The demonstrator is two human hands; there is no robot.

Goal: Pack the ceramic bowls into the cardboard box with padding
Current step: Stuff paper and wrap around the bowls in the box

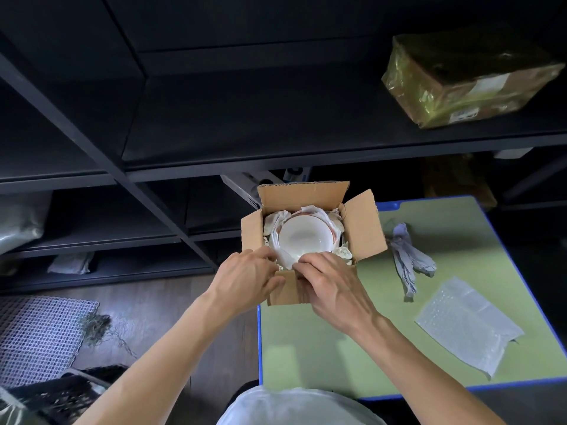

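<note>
Cardboard box point(363, 228) at the far left corner of the green, blue-rimmed desk point(337, 348), all four flaps open. Its left side appears to overhang the desk's left edge.

White ceramic bowl point(303, 239) inside the box, upright, mouth up, roughly centred. A thin reddish rim shows at its far edge. White paper padding point(276, 222) is crumpled around it on every visible side, between the bowl and the box walls.

Left hand point(245, 280) at the box's near left corner. Fingers bent, with the tips tucked down into the padding just left of the bowl's near rim. Cannot tell whether they pinch the paper or only press it. They are close to the bowl but not seen touching it.

Right hand point(331, 283) over the near flap, palm down. Fingers curled, with the tips nipping the edge of the padding where it laps the bowl's near rim. The bowl lies just beyond those fingertips, its hollow uncovered.

The two hands almost meet at the near wall of the box.

Elsewhere on the desk: a twisted wad of grey paper point(408, 259) just right of the box, and a sheet of bubble wrap point(466, 326) toward the near right corner, well apart from the hands.

Dark shelving point(276, 118) behind the desk, with a film-wrapped parcel point(466, 78) on it at upper right.
</note>
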